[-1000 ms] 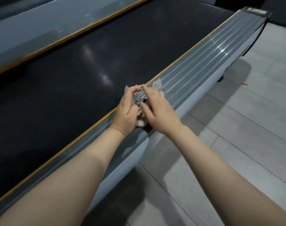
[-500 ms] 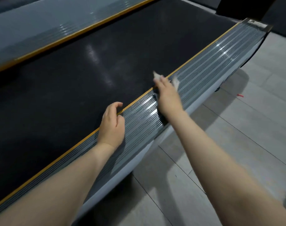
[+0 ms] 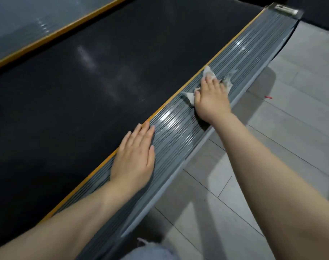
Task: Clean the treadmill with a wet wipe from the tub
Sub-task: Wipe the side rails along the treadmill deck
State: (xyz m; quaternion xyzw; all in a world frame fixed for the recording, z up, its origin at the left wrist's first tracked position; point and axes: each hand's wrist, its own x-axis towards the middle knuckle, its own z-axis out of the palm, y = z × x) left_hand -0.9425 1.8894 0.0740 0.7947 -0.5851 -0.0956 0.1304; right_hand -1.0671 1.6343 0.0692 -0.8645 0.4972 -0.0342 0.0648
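Observation:
The treadmill's grey ribbed side rail (image 3: 240, 53) runs diagonally from lower left to upper right, with a yellow strip along the black belt (image 3: 103, 72). My right hand (image 3: 211, 98) presses a crumpled white wet wipe (image 3: 208, 73) flat onto the rail; the wipe sticks out past the fingertips and at both sides of the hand. My left hand (image 3: 135, 156) lies flat on the rail nearer to me, fingers straight, holding nothing. No tub is in view.
Grey floor tiles (image 3: 272, 147) lie to the right of the treadmill. A small red object (image 3: 268, 97) sits on the floor near the rail. The far side rail (image 3: 28, 29) crosses the upper left. Light fabric (image 3: 150, 250) shows at the bottom edge.
Both hands were together on the wipe. My right hand has since slid with it up the rail, away from me. My left hand let go and flattened onto the rail.

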